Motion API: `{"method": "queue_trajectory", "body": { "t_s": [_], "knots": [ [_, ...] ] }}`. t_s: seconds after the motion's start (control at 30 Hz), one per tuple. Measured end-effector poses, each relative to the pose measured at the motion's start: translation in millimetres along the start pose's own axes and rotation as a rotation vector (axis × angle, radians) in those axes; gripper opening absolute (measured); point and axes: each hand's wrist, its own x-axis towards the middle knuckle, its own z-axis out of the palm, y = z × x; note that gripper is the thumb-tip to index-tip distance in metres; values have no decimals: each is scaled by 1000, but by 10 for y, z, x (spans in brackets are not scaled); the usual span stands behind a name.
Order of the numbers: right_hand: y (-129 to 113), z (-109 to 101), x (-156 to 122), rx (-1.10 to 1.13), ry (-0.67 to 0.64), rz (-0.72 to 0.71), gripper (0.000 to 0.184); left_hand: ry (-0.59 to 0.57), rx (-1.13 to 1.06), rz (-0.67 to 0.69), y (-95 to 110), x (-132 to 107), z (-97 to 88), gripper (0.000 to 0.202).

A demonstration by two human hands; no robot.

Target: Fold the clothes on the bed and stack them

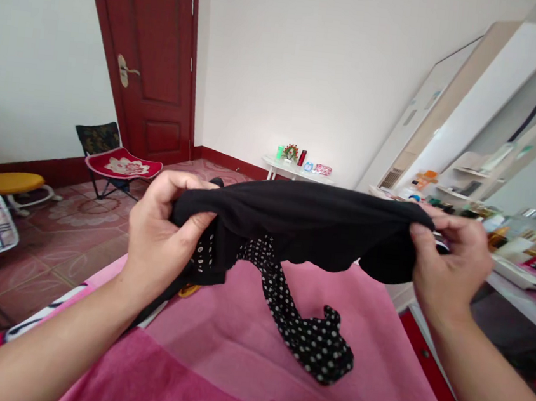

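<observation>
Evidently, left hand (162, 228) and right hand (453, 261) pinch black cloth (308, 221) taut; slackening could tangle the dotted strip (308, 340), perhaps attached.

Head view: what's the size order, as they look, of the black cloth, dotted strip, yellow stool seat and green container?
1. Black cloth
2. Dotted strip
3. Yellow stool seat
4. Green container

The first two are nearer the camera, which enlarges them.
</observation>
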Motion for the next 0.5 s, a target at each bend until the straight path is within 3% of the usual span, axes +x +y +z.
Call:
{"method": "queue_trajectory", "body": {
  "t_s": [0.03,0.07,0.17,0.2,0.27,0.33,0.43,0.5],
  "knots": [
    [-1,-56,-135,-8,-120,38,19,-88,16,-6,-1,-93,-53,18],
    [34,-112,-294,-6,-345,88,23,-264,46,-33,-29,-216,-132,18],
    [236,-285,-721,101,-1197,246,32,-1004,124,-196,-191,-574,-468,25],
    [296,-331,-804,146,-1361,289,32,-1184,124,-251,-251,-639,-576,28],
    [375,-357,-871,206,-1466,342,30,-1362,121,-326,-380,-640,-703,29],
    [428,-254,-871,226,-1397,359,30,-1348,154,-338,-549,-504,-657,25],
    [532,92,-948,181,-1185,368,33,-1064,372,-283,-875,-255,-332,24],
    [604,336,-1097,133,-1125,385,48,-932,516,-237,-1052,-196,-93,29]
  ]
}}
